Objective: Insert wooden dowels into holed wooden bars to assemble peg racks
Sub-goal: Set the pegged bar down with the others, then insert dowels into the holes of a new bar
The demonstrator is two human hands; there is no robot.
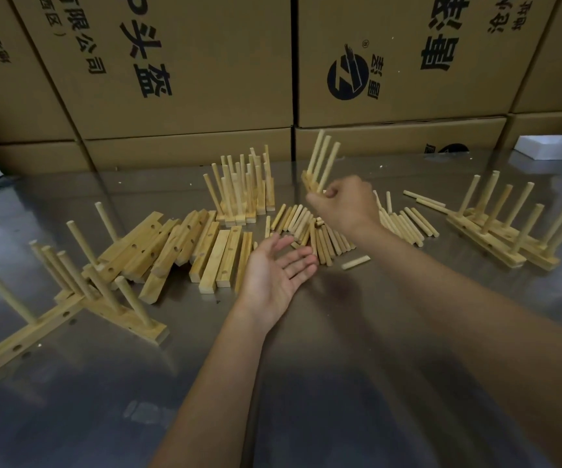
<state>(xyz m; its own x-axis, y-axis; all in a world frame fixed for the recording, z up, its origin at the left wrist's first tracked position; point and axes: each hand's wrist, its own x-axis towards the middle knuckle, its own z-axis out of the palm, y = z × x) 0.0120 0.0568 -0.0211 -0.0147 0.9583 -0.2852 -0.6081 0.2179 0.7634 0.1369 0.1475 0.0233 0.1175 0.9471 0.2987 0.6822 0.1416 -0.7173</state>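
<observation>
A small peg rack (318, 170), a short bar with three dowels standing up from it, is held above the desk (306, 366) just right of the frame's centre. It is gripped at its bar by the right hand (347, 206), whose fingers are curled round the wood; how the fingertips lie is hidden behind the knuckles, so the exact grip can only be taken as a closed one. The left hand (274, 273) is held palm up below and left of it, with its fingers spread and relaxed and nothing in it.

A heap of loose dowels (310, 228) is seen lying on the desk under and beyond both hands, and one short dowel (355, 262) lies apart at its lower edge. Left of centre a pile of holed bars (185, 248) is spread flat. Behind the pile, at upper centre, a cluster of finished racks (242, 190) is stood close together with the pegs upright. More racks (80, 292) are laid at the lower left, and further racks (509, 231) are stacked at the right. Printed cardboard boxes (185, 62) are stacked along the top of the frame, and white foam blocks (549, 146) are seen at the upper right.
</observation>
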